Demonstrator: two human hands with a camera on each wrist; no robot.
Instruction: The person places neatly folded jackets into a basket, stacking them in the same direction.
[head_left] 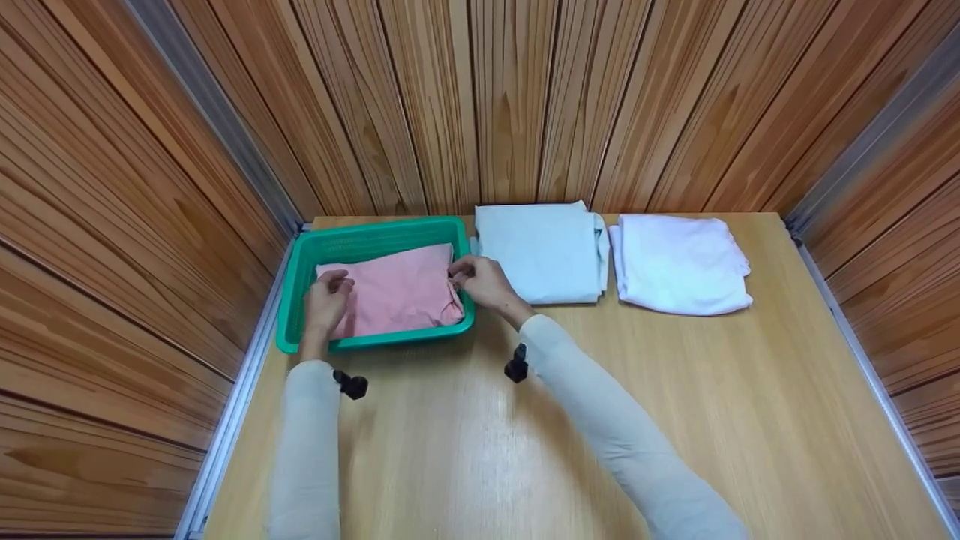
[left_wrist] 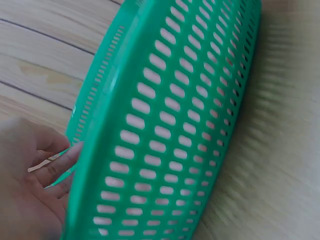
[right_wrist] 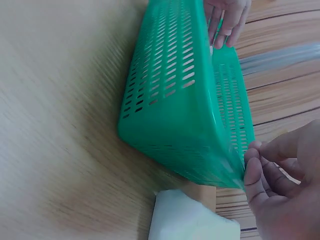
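Observation:
A folded pink cloth [head_left: 401, 289] lies inside a green plastic basket [head_left: 375, 343] with slotted walls. My left hand [head_left: 328, 300] reaches over the basket's near left side, its loosely bent fingers resting at the cloth's left end. In the left wrist view the rim [left_wrist: 102, 120] hides part of those fingers [left_wrist: 52, 167]. At the opposite end my right hand [head_left: 484, 281] crosses the right rim and pinches the cloth's right edge. Thumb and fingertips [right_wrist: 254, 170] come together right by the rim in the right wrist view, where the pink fabric is hidden.
Right of the basket lies a folded pale blue cloth [head_left: 540, 251], close to its rim. Farther right is a folded white-lilac cloth [head_left: 682, 262]. Wood-patterned walls [head_left: 510, 97] rise behind and beside the wooden table [head_left: 465, 450].

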